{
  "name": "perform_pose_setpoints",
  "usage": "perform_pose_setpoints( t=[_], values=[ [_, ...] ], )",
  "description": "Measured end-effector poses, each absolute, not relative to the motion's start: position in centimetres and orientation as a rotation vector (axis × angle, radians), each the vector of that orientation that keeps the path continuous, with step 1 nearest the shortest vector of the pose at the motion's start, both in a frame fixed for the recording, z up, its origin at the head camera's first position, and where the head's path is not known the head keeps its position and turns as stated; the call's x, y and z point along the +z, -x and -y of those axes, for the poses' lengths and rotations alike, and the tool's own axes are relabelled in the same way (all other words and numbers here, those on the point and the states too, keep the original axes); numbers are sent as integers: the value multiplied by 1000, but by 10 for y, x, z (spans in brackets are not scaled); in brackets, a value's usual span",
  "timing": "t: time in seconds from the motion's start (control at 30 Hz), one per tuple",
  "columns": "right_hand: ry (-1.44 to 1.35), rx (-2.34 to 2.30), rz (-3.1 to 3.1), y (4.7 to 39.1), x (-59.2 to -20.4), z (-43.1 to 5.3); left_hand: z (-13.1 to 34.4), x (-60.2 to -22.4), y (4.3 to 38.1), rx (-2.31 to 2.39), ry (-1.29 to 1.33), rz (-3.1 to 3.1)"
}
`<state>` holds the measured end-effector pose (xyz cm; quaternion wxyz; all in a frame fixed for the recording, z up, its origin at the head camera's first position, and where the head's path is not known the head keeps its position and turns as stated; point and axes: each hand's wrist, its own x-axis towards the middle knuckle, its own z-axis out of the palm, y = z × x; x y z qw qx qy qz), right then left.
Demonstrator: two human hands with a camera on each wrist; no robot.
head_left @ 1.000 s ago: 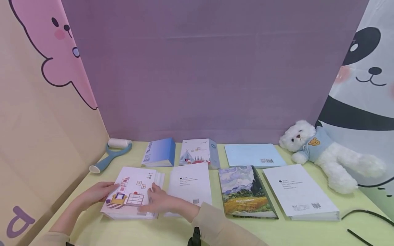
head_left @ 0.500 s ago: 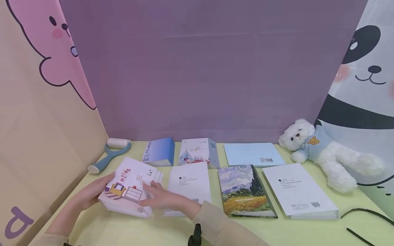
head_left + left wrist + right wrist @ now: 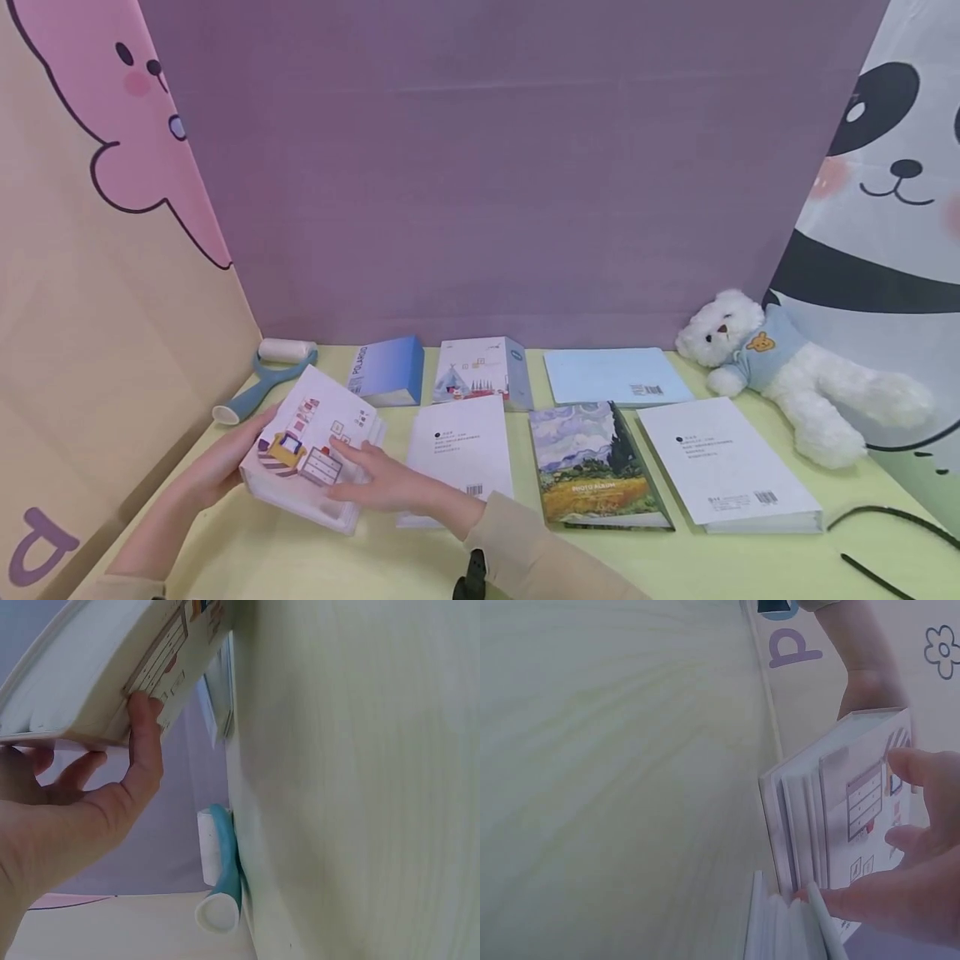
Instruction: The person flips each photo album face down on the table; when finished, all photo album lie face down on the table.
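Note:
A white photo album [image 3: 322, 408] with a drawn armchair and chest of drawers on its cover is tilted up at the left of the head view. My left hand [image 3: 213, 471] holds it by its left side, the thumb on the cover, as the left wrist view shows. My right hand [image 3: 386, 482] touches the front cover with spread, fairly straight fingers. In the right wrist view, one finger of that right hand [image 3: 922, 874] reaches the page edges of the album [image 3: 847, 795]. The album's underside is hidden in the head view.
A blue lint roller [image 3: 266, 385] lies behind the left hand. Several other albums lie in two rows, among them a blue one [image 3: 386, 371], a plain white one [image 3: 461, 458] and a landscape-painting one [image 3: 596, 467]. A white teddy bear [image 3: 787, 367] lies at the right.
The album's far edge has risen off the table and the album has turned and tilted. My left hand has lifted with it, while the right hand has slid further onto the cover.

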<state>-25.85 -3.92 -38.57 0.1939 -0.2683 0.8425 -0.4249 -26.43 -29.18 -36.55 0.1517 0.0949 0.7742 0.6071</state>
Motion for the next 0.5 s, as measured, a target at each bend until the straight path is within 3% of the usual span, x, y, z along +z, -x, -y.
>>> perform_pose_setpoints(
  t=[0.5],
  values=[
    [760, -1289, -2228, 257, -384, 43, 278, -354, 259, 1816, -272, -2368]
  ],
)
